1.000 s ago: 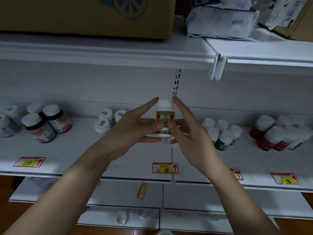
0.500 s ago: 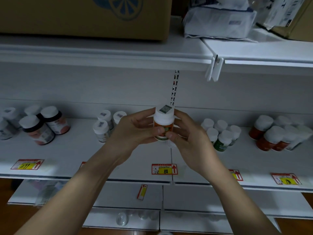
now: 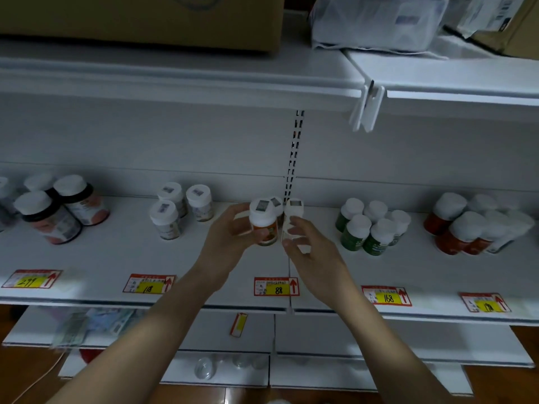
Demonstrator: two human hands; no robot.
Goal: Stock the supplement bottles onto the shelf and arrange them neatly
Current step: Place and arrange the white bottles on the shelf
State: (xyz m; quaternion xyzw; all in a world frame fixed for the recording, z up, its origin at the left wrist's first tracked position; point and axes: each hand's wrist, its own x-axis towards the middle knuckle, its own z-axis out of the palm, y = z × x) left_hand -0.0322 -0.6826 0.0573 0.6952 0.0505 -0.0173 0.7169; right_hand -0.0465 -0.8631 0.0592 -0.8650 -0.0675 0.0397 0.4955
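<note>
Most of the white metal shelf (image 3: 204, 266) looks stocked already, so I judge the job well along. At the far left stands a cluster of dark, white-capped bottles with pink-and-white labels (image 3: 58, 211), above the yellow "299" price tag (image 3: 30, 279). Next comes a trio of pale bottles with white lids and small stickers on top (image 3: 178, 209), over the "118" tag (image 3: 149, 284).

In the middle, above the "88" tag (image 3: 275, 286), the left hand (image 3: 230, 237) curls its fingers and thumb round a white-capped supplement bottle with an orange label (image 3: 262, 225), held upright just above or on the shelf surface; which, I cannot tell. Just beside it, the right hand (image 3: 309, 246) grips a second white bottle (image 3: 293, 220) whose label side is turned away. A third cap peeks out between and behind them. Setting these down and squaring them into a tidy group seems to be what is left here.

Further right sit five or so green bottles with white caps (image 3: 370, 225), then a group of red-orange bottles (image 3: 472, 225), both already placed though loosely bunched.

The right-most tag's number is illegible, all label text is blurred, the far-left bottles are cut off by the frame edge, and the lower shelves are dim, showing only some clear lids.
</note>
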